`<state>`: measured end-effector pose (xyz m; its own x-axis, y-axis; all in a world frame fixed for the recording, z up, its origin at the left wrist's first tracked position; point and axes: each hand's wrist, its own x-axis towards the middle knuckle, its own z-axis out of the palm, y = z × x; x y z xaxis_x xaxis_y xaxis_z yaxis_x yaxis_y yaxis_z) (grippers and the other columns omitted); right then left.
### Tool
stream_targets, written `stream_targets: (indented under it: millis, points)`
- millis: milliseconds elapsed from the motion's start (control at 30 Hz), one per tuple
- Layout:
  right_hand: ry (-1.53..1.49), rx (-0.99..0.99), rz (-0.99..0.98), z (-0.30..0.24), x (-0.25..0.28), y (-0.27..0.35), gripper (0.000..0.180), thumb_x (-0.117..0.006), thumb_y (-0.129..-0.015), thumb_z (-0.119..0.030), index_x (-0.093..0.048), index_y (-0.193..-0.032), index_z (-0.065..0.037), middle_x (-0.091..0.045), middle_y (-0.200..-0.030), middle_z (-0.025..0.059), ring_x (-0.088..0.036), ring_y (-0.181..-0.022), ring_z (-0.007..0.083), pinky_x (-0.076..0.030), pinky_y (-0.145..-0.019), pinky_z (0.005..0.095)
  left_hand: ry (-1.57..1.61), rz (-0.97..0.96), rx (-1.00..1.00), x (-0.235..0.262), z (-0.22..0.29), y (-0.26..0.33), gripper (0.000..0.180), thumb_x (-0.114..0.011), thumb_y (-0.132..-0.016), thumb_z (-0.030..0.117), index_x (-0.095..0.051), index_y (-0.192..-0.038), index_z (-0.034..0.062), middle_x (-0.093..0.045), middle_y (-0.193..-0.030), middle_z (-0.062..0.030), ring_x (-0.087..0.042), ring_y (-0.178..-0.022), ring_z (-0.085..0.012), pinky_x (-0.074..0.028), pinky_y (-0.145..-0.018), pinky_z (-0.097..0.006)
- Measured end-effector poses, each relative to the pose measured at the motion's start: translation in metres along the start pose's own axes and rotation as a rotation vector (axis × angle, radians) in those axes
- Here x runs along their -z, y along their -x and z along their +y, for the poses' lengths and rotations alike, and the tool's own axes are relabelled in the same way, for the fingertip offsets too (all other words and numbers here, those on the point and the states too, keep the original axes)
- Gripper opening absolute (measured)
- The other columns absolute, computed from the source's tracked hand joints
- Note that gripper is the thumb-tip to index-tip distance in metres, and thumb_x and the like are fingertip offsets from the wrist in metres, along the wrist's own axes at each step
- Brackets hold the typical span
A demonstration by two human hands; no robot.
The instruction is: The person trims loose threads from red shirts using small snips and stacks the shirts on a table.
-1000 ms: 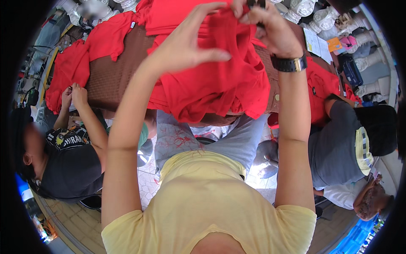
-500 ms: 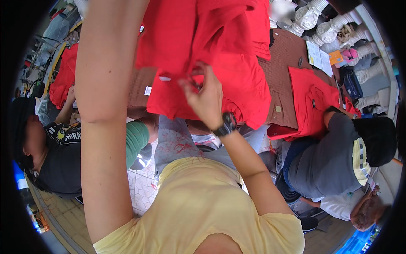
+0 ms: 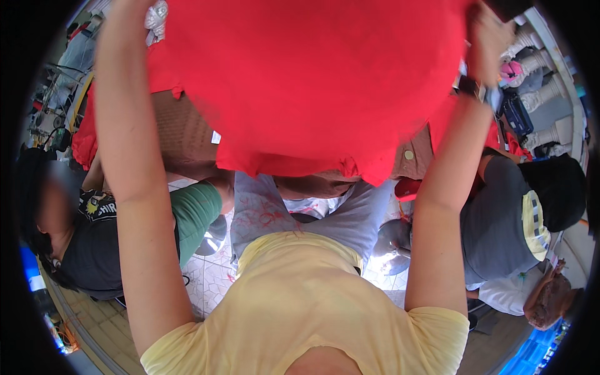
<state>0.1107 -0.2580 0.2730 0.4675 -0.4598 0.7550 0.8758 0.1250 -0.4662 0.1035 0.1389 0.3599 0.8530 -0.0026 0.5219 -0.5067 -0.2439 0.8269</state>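
A large red garment (image 3: pixel 312 75), probably a shirt, is stretched wide in the air before me and blurred by motion. At its upper right edge my right hand (image 3: pixel 490 44), wearing a dark wristwatch, grips the cloth; its fingers are smeared. My left arm (image 3: pixel 134 125) reaches up along the garment's left side, and the hand lies beyond the top edge of the view. Under the raised cloth, more red fabric (image 3: pixel 281 159) lies at the table's near edge. Most of that pile is hidden.
A brown-covered table (image 3: pixel 187 128) stands in front of me. One person in black (image 3: pixel 87 244) sits close on my left; another in dark grey (image 3: pixel 500 219) sits on my right. White ornate posts (image 3: pixel 544 100) and a dark blue case (image 3: pixel 519 114) are at the far right.
My right hand has moved from the pile's middle up and out to the right. The red garment has been lifted and spread wide. My left arm has shifted slightly left.
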Motion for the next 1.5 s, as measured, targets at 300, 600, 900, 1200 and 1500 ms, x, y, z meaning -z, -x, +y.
stream_targets:
  millis: [300, 600, 900, 1200, 1500]
  points:
    - [0.769, -0.201, -0.599, 0.149, 0.06, 0.118, 0.044, -0.076, -0.086, -0.028, -0.062, -0.12, -0.004, -0.072, -0.106, 0.0166, -0.071, -0.095, 0.0279, -0.057, -0.082, 0.0362, -0.653, 0.09, 0.179, -0.05, -0.24, 0.076, 0.111, -0.086, -0.069, 0.057, -0.033, -0.15, 0.0033, -0.042, -0.139, -0.0271, -0.038, -0.137, -0.0363, -0.033, -0.114, -0.045]
    - [0.799, -0.65, -0.986, 0.015, 0.055, 0.319, 0.024, -0.081, -0.08, -0.019, -0.068, -0.094, -0.005, -0.065, -0.092, 0.0132, -0.066, -0.09, 0.0284, -0.052, -0.076, 0.0362, -0.537, -0.547, -0.107, -0.07, -0.185, 0.26, 0.015, -0.076, -0.08, 0.006, -0.064, -0.089, 0.0037, -0.062, -0.106, -0.0098, -0.055, -0.113, -0.0272, -0.044, -0.095, -0.041]
    - [0.809, -0.512, -0.724, 0.086, 0.05, 0.22, 0.029, -0.073, -0.089, -0.026, -0.065, -0.091, 0.002, -0.064, -0.076, 0.0107, -0.064, -0.077, 0.0123, -0.049, -0.068, 0.0327, -0.746, -0.011, -0.283, -0.084, -0.177, 0.195, 0.018, -0.069, -0.087, 0.004, -0.067, -0.104, 0.0007, -0.061, -0.097, -0.0127, -0.061, -0.086, -0.0278, -0.049, -0.082, -0.034]
    - [0.728, -1.027, -0.769, 0.007, 0.024, 0.316, 0.038, -0.073, -0.09, -0.031, -0.066, -0.082, 0.005, -0.065, -0.075, 0.0177, -0.064, -0.07, 0.0199, -0.047, -0.062, 0.0379, -0.65, -0.408, -0.113, -0.076, -0.16, 0.28, 0.018, -0.074, -0.077, 0.004, -0.065, -0.092, 0.0016, -0.057, -0.113, -0.0145, -0.055, -0.103, -0.0363, -0.046, -0.091, -0.044]
    - [0.12, -0.849, -0.224, 0.05, -0.004, 0.264, 0.016, -0.056, -0.102, -0.012, -0.046, -0.091, -0.006, -0.056, -0.076, 0.0027, -0.051, -0.06, 0.009, -0.042, -0.058, 0.0244, -0.378, -0.124, -0.026, -0.105, -0.205, 0.256, 0.026, -0.067, -0.091, 0.005, -0.054, -0.114, 0.0013, -0.048, -0.131, -0.019, -0.056, -0.112, -0.0331, -0.044, -0.1, -0.041]
